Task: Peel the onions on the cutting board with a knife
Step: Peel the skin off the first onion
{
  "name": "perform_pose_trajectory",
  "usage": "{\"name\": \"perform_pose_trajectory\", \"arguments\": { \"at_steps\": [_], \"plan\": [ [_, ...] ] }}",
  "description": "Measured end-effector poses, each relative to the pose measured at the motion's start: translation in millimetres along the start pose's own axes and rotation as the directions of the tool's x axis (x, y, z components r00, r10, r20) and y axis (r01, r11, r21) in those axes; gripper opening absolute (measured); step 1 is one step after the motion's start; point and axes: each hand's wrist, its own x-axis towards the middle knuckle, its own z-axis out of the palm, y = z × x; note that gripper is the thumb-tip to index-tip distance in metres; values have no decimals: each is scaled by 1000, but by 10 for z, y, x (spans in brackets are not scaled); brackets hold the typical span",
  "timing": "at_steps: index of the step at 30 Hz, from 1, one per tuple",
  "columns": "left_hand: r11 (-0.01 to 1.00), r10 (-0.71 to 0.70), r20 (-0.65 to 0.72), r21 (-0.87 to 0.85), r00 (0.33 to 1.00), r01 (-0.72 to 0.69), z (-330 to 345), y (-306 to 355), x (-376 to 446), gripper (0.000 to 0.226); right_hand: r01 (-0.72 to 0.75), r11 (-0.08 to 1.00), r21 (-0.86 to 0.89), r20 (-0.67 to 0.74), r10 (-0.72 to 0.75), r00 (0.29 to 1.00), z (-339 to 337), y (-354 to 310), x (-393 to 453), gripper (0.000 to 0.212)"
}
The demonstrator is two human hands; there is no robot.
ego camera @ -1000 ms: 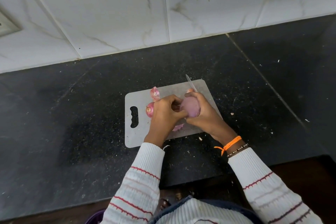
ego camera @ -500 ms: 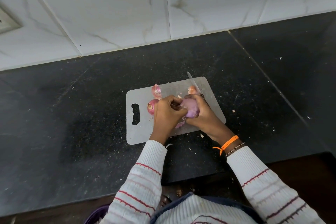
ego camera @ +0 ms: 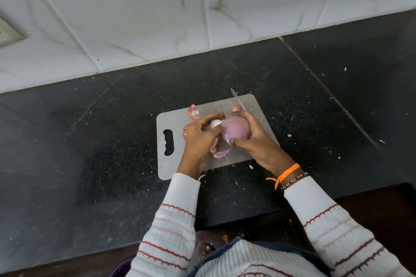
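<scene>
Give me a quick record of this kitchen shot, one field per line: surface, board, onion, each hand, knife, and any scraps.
surface: dark speckled counter under a white tiled wall
board: pale cutting board with a handle slot at its left end
onion: purple onion, mostly peeled, held above the board
right hand: right hand grips the onion and the knife
left hand: left hand pinches a strip of skin at the onion's left side
knife: knife blade points away, toward the wall
scraps: onion skins on the board
</scene>
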Motion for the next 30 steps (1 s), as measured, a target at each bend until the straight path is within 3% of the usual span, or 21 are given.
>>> {"name": "perform_pose_trajectory", "arguments": {
  "at_steps": [4, 10, 16, 20, 24, 27, 30],
  "plan": [
    [989, -106, -28, -102, 994, 103, 37, -51, -28, 42, 58, 989, 135, -69, -49, 996, 43, -12, 7, 69],
    [985, -124, 2, -123, 992, 123, 63, -96, -42, 22, 94, 996, -11, -95, -94, 991, -21, -51, -16, 68],
    [995, -99, -113, -29, 989, 97, 122, -148, -26, 20, 100, 993, -69, -58, -104, 993, 35, -185, -73, 65],
    [997, 13, -145, 78, 989, -2, 134, -166, -11, 16, 17, 995, 95, -51, -12, 999, 58, -214, -80, 62],
    [992, 65, -187, 118, 980, -43, 101, -159, 12, 19, -103, 911, 400, 45, 93, 995, 29, -237, -87, 61],
    [993, -87, -141, -90, 986, 75, 69, -109, 13, 20, -179, 826, 534, 81, 161, 984, -2, -261, -58, 62],
    [893, -280, -1, -368, 960, 260, 71, -75, 4, 15, -249, 624, 741, 80, 286, 955, 20, -301, -65, 54]
  ]
}}
